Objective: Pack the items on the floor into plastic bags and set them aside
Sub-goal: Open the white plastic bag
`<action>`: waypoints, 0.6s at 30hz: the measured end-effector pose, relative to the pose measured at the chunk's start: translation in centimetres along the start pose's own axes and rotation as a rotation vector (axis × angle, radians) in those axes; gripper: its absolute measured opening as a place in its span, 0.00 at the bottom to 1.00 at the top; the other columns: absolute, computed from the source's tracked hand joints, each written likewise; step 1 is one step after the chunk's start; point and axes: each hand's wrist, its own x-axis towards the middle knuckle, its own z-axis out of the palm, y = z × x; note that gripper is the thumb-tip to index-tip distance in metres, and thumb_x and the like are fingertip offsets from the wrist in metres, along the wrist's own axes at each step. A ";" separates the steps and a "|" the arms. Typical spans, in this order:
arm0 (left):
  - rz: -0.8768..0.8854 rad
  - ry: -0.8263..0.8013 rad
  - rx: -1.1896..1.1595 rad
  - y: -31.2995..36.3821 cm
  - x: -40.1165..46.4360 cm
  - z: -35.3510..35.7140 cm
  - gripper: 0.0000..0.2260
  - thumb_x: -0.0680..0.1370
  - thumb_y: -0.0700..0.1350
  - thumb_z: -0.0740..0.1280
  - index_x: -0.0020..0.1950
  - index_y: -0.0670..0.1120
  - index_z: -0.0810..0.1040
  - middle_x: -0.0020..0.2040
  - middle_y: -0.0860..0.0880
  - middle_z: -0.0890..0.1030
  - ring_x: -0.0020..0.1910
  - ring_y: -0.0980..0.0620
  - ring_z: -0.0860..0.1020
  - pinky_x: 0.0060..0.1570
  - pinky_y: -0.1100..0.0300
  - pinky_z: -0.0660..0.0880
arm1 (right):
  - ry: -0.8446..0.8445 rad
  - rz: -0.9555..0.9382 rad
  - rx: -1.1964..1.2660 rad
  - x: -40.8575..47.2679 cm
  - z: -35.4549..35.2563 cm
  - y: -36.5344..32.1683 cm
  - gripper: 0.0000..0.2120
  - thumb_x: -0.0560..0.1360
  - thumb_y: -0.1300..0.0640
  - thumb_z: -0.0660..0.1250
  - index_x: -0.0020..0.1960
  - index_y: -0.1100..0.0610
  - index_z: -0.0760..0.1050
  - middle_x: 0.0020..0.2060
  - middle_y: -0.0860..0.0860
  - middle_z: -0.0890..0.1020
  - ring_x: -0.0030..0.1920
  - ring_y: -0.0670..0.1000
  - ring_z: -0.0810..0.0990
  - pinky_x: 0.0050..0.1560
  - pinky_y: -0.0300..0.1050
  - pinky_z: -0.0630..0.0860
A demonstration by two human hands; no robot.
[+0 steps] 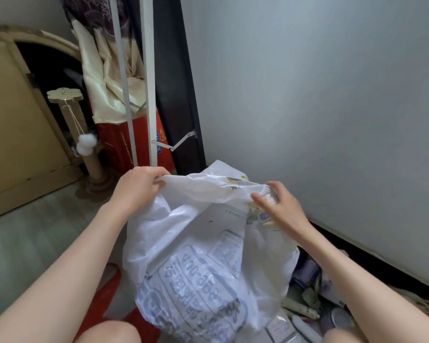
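A large white plastic bag (196,243) with grey-blue print hangs in front of me, held up off the floor. My left hand (139,186) grips the bag's upper left rim. My right hand (280,206) holds a small printed item (265,214) against the bag's right rim; the item is mostly hidden by my fingers and the plastic. Loose items (315,300), among them cans and packets, lie on the floor at the lower right, partly behind the bag.
A grey wall (320,107) runs along the right. White metal poles (149,95), a dark board and a red box (136,142) stand behind the bag. A cardboard cat scratching post (84,134) and cardboard house (15,134) are at left. A red plastic bag (104,298) lies below my left arm.
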 end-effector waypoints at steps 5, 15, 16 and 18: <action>0.118 0.206 0.251 -1.5 -1.0 0.6 0.13 0.73 0.36 0.66 0.57 0.46 0.77 0.51 0.44 0.77 0.49 0.44 0.73 0.46 0.49 0.69 | -0.175 -0.069 -0.138 0.8 3.8 -0.1 0.12 0.76 0.48 0.62 0.54 0.54 0.73 0.50 0.55 0.81 0.53 0.56 0.76 0.44 0.45 0.67; 0.330 -0.364 0.131 -2.3 -12.0 18.0 0.20 0.75 0.56 0.53 0.57 0.47 0.76 0.60 0.44 0.77 0.58 0.45 0.76 0.54 0.55 0.72 | -0.410 -0.124 -0.108 1.5 14.6 2.0 0.12 0.78 0.53 0.60 0.56 0.59 0.73 0.42 0.52 0.75 0.45 0.52 0.72 0.42 0.42 0.64; 0.279 -0.484 0.155 -2.6 -12.5 19.4 0.25 0.75 0.59 0.49 0.64 0.49 0.72 0.68 0.44 0.71 0.66 0.44 0.70 0.60 0.51 0.69 | -0.437 -0.172 -0.160 1.6 15.4 2.3 0.12 0.78 0.53 0.60 0.56 0.59 0.72 0.42 0.54 0.77 0.45 0.54 0.73 0.44 0.45 0.66; 0.148 -0.717 0.189 -4.1 -13.7 22.3 0.27 0.76 0.63 0.43 0.74 0.55 0.55 0.76 0.50 0.53 0.75 0.46 0.51 0.70 0.45 0.53 | -0.430 -0.280 -0.337 1.9 16.8 2.8 0.12 0.78 0.51 0.59 0.56 0.57 0.71 0.44 0.59 0.81 0.47 0.60 0.77 0.43 0.50 0.69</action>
